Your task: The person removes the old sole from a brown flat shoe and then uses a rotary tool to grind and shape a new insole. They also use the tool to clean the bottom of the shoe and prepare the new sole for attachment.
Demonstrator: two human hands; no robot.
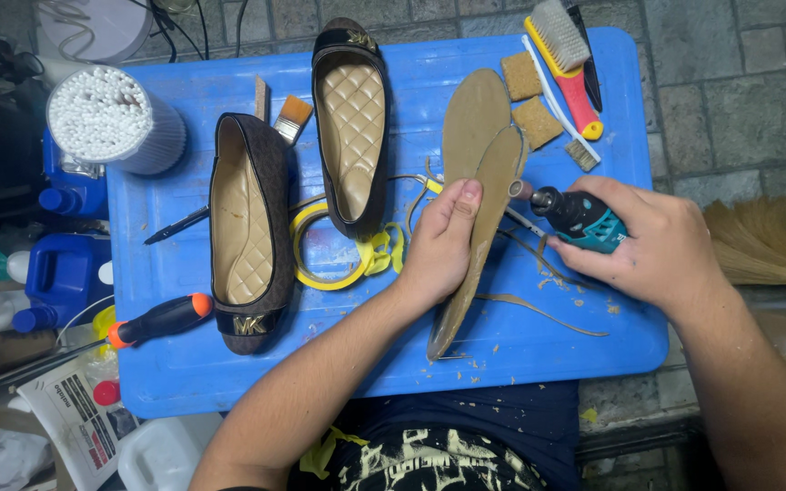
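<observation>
A tan insole [482, 238] is being held on edge over the blue plastic surface [229, 373], the left hand [443, 241] being clamped around its middle with the thumb pressed on its face. A teal and black rotary tool [575, 218] is being gripped in the right hand [648, 241], its tip being set against the insole's upper edge. A second insole [470, 114] is lying flat just behind. Two brown flat shoes [247, 232] are being kept on the surface, near a yellow tape ring [320, 264], an orange-handled screwdriver [156, 320], a small paintbrush [291, 116], two sanding blocks [529, 100] and a red and yellow brush [570, 64]. Trimmed strips and crumbs are lying scattered near the right hand. The surface is being surrounded by grey stone paving [720, 82], blue jugs [64, 273] and a broom [766, 241].
</observation>
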